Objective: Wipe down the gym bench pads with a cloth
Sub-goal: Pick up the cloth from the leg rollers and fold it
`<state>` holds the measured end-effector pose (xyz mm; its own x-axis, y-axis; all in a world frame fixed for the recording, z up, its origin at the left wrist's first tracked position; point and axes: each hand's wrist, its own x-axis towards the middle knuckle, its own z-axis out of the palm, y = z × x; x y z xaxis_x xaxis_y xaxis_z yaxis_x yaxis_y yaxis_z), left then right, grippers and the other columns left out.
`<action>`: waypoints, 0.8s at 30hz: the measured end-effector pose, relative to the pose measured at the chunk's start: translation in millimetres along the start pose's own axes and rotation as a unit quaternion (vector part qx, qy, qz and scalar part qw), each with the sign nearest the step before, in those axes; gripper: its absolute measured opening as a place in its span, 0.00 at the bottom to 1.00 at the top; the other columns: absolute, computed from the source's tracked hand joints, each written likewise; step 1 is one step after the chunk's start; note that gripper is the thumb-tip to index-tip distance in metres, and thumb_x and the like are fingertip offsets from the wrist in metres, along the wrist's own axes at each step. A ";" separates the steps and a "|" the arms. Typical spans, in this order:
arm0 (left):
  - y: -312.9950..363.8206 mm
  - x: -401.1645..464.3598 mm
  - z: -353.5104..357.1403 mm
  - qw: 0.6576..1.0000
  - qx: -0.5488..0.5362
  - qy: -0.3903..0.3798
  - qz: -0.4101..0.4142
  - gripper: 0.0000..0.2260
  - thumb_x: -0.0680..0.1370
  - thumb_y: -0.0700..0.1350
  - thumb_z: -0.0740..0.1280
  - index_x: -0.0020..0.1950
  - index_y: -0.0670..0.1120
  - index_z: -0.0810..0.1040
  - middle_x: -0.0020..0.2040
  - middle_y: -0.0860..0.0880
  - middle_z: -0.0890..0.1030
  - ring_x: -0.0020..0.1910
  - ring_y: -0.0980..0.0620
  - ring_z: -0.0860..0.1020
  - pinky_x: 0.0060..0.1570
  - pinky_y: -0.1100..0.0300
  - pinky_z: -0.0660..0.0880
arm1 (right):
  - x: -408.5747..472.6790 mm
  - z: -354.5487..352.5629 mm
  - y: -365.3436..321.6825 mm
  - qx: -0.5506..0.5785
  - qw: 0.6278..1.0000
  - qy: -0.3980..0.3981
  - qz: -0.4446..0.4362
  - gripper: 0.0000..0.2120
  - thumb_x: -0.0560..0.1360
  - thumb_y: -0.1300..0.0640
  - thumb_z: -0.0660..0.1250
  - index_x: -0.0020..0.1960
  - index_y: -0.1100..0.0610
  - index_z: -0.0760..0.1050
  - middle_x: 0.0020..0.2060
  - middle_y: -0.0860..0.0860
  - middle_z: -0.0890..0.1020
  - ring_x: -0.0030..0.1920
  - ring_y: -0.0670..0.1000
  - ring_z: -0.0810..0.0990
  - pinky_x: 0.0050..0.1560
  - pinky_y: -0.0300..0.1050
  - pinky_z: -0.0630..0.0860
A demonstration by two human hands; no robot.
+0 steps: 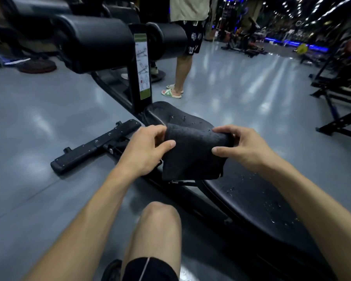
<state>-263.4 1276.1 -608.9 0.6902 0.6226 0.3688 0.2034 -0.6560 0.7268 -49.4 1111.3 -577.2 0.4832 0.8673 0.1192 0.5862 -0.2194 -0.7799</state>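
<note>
L hand & R hand pinch dark cloth edges, thumbs on top, above bench pad.

I read the letter W in white on the bystander's black patterned shorts | instruction sticker on the bench's upright post: I see exercise diagrams between green bands, wording too small to read | I find no other legible text
</note>
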 end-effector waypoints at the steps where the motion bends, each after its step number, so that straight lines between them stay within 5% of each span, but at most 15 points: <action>1: -1.0 -3.2 -3.5 1.000 -0.002 0.005 -0.003 0.08 0.78 0.49 0.71 0.48 0.44 0.81 0.41 0.45 0.82 0.39 0.47 0.80 0.46 0.45 0.77 | -4.2 1.2 -3.0 0.007 1.000 0.008 0.004 0.22 0.68 0.60 0.80 0.60 0.50 0.82 0.47 0.53 0.86 0.45 0.48 0.84 0.55 0.50 0.81; 5: -0.8 -13.3 -8.8 1.000 0.001 0.020 0.014 0.07 0.77 0.51 0.73 0.47 0.48 0.82 0.48 0.51 0.77 0.53 0.47 0.76 0.55 0.49 0.75 | -24.8 1.2 -6.6 0.002 0.999 0.048 0.003 0.18 0.63 0.50 0.78 0.53 0.47 0.85 0.42 0.57 0.87 0.46 0.62 0.85 0.55 0.60 0.80; 10: 16.1 -17.3 -5.6 0.996 -0.068 -0.014 0.052 0.09 0.79 0.51 0.71 0.51 0.46 0.79 0.69 0.55 0.72 0.70 0.54 0.71 0.72 0.52 0.67 | -43.0 -12.9 -3.0 -0.042 0.998 0.047 -0.014 0.12 0.65 0.47 0.76 0.49 0.42 0.83 0.38 0.51 0.86 0.38 0.50 0.82 0.48 0.55 0.79; 17: 43.7 -13.9 14.4 0.991 -0.110 -0.051 0.055 0.11 0.80 0.53 0.68 0.56 0.48 0.78 0.51 0.46 0.82 0.49 0.43 0.81 0.54 0.40 0.77 | -62.4 -29.2 27.1 -0.085 0.996 -0.016 -0.032 0.18 0.68 0.35 0.68 0.48 0.47 0.81 0.39 0.53 0.82 0.39 0.49 0.78 0.47 0.60 0.76; 20: 53.2 -7.2 21.6 0.991 -0.092 -0.072 0.065 0.08 0.81 0.53 0.67 0.55 0.51 0.78 0.49 0.50 0.82 0.46 0.42 0.81 0.52 0.41 0.78 | -57.9 -36.8 30.6 -0.148 0.984 -0.094 -0.009 0.17 0.68 0.37 0.66 0.44 0.50 0.80 0.48 0.49 0.77 0.51 0.51 0.77 0.57 0.54 0.74; 24: 67.9 -0.7 32.3 0.981 -0.095 -0.152 0.078 0.06 0.82 0.48 0.68 0.55 0.46 0.79 0.49 0.46 0.83 0.47 0.41 0.81 0.51 0.43 0.79 | -59.7 -26.9 27.4 -0.041 0.980 -0.189 -0.040 0.22 0.71 0.35 0.72 0.61 0.42 0.75 0.60 0.36 0.78 0.63 0.38 0.76 0.66 0.44 0.71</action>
<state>-227.7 1217.3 -578.5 0.8835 0.3467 0.3149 -0.0337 -0.6236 0.7810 -44.7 1041.4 -589.1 0.1680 0.9833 -0.0703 0.6694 -0.1661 -0.7241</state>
